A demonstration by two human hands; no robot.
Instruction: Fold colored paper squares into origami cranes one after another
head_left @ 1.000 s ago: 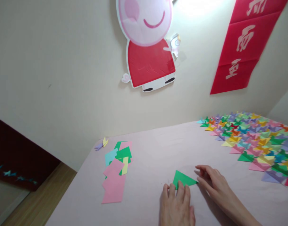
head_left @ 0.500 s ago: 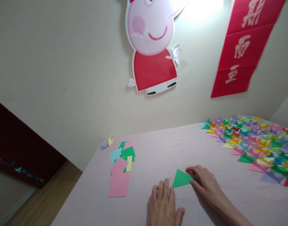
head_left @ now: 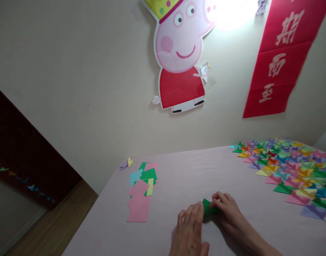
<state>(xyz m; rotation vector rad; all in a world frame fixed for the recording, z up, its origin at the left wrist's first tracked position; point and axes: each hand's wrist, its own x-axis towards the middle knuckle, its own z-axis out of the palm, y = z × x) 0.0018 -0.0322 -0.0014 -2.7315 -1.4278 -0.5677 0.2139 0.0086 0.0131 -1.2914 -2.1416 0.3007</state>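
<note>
A folded piece of green paper (head_left: 207, 210) lies between my two hands on the table, partly raised and darker on the side that faces me. My right hand (head_left: 229, 212) pinches its right part between thumb and fingers. At the left edge of the paper is my left hand (head_left: 189, 227), its fingers stretched out side by side and the thumb apart below. The fingertips of this hand meet or nearly meet the paper; whether they press on it I cannot tell. My fingers hide the paper's right end.
Loose paper sheets (head_left: 138, 206) in pink, green, blue and yellow overlap on the left of the pink-covered table (head_left: 106, 227). Many folded paper birds (head_left: 293, 167) fill the right side. Two small folded pieces (head_left: 126, 164) sit at the back left corner. A wall stands behind.
The green paper has turned from a flat triangle to a partly raised, darker shape. My left hand has moved right, up to its edge. The view has tilted up slightly.
</note>
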